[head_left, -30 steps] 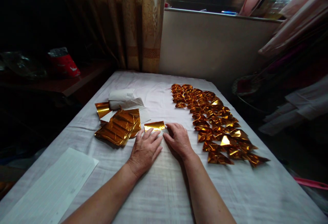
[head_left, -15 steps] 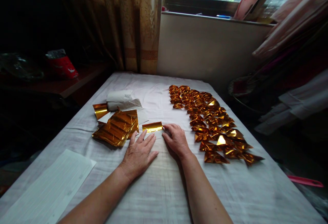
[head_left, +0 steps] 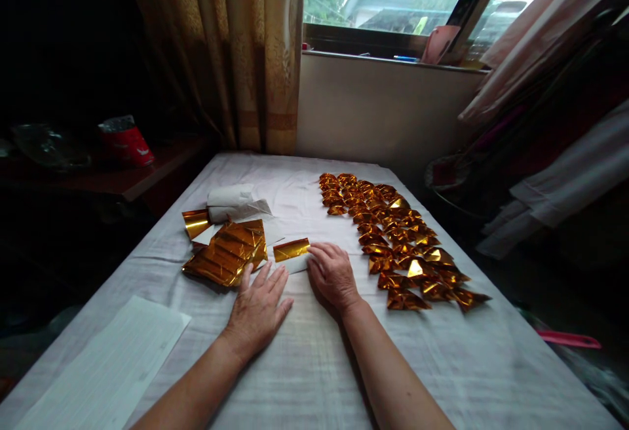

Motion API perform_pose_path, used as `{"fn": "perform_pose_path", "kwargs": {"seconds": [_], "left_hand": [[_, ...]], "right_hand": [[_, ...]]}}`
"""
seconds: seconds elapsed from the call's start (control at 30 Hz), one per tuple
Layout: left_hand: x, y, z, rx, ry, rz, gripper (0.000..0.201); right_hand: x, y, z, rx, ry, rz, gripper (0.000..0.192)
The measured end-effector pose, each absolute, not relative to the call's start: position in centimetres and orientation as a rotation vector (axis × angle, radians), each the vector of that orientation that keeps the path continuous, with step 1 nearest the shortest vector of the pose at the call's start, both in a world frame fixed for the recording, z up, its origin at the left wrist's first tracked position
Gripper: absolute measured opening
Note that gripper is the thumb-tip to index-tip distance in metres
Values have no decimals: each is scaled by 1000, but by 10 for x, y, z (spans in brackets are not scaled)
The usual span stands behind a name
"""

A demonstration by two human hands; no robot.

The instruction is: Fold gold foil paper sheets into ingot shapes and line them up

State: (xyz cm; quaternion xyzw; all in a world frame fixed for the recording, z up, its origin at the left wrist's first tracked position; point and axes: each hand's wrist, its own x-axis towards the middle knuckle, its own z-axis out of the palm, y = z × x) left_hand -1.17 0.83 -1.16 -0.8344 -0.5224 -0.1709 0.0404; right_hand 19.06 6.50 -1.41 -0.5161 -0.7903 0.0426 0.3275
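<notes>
A small piece of gold foil paper (head_left: 291,250), gold along its far part and pale along its near part, lies in front of my hands on the cloth. My right hand (head_left: 334,277) has its fingers curled at the paper's right edge, the thumb mostly hidden. My left hand (head_left: 258,305) rests flat with fingers spread, just short of the paper and by the near right corner of a stack of creased gold foil sheets (head_left: 228,253). To the right, several folded gold foil pieces (head_left: 403,266) sit in slanting rows.
A white paper roll (head_left: 230,195) lies behind the stack. On the near left is a pale lined sheet (head_left: 111,358). The white cloth (head_left: 304,377) covers the table. Beyond are a curtain (head_left: 255,56), a windowsill (head_left: 363,59) and hanging clothes (head_left: 565,181).
The view has tilted up a little. My left hand has drawn slightly back from the paper, and more of its pale near part shows. My right thumb has tucked under the fingers.
</notes>
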Motion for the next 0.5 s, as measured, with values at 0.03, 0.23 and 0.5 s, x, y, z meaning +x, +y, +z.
{"fn": "perform_pose_path", "kwargs": {"seconds": [0.03, 0.23, 0.5], "left_hand": [[-11, 9, -12, -2552, -1598, -529, 39], [-11, 10, -15, -2549, -1603, -552, 40], [-13, 9, -13, -2554, -1610, -553, 39]], "right_hand": [[187, 60, -12, -1301, -2137, 98, 29], [176, 32, -9, -1249, -2489, 216, 42], [189, 23, -15, -1598, -2400, 218, 49]]}}
